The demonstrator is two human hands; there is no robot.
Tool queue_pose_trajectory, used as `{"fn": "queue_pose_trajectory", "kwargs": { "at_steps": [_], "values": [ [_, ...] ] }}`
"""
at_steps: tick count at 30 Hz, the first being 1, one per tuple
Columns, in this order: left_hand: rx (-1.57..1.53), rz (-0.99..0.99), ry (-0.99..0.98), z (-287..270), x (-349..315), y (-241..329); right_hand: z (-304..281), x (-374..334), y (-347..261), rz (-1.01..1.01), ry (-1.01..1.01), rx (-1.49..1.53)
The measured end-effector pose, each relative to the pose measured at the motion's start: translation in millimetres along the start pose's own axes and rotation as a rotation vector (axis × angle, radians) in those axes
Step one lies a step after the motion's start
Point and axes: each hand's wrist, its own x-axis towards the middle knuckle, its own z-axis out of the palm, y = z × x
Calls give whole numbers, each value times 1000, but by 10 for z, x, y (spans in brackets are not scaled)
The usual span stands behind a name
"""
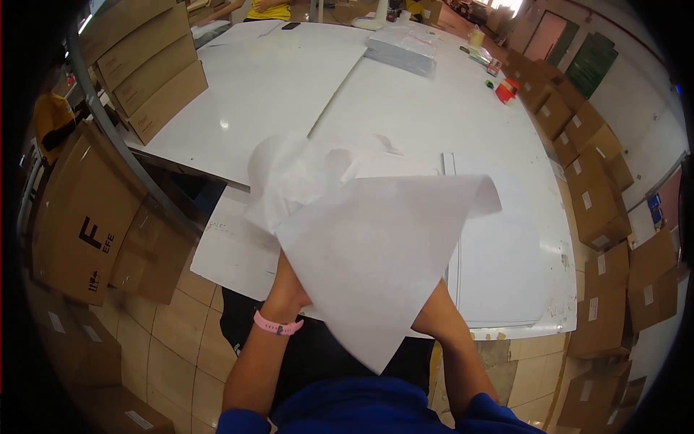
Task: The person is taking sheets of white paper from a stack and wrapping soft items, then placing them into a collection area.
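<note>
A large thin white sheet [376, 231], paper-like or soft fabric, is raised over the near edge of the table and covers most of both my hands. One corner hangs down toward my body, and the right end curls over. Its crumpled left part [296, 177] bunches up beyond my left hand. My left hand [295, 291], above a pink wristband [278, 324], goes under the sheet's left edge. From the other side my right hand [431, 312] reaches beneath the right edge. The sheet hides the fingers of both hands, so their grip does not show.
The white table [506, 181] carries a flat framed panel [499, 282] on the right, grey plastic-wrapped packs [405, 52] and a red tape roll [507, 90] farther back. Stacked boxes [148, 72] stand at left; cartons [596, 210] line the right wall. Other people are at work beyond.
</note>
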Motion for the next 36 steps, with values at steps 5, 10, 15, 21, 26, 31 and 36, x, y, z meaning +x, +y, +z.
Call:
{"fn": "queue_pose_trajectory", "kwargs": {
  "at_steps": [5,10,15,21,26,31,36],
  "values": [
    [655,120,85,191,334,21,46,188,-168,-179,223,71],
    [640,-103,63,821,221,226,329,390,177,-45,85,137],
    [814,-104,-150,846,144,419,127,592,132,-151,276,182],
    [954,204,-132,574,149,581,36,763,454,-56,388,167],
    [761,20,-192,436,-30,562,248,738,311,-3,309,370],
    [964,219,-152,353,42,54,638,636,238,26,109,581],
    [1230,476,-24,506,188,162,339,606,283,-92,-44,341]
  ]
}}
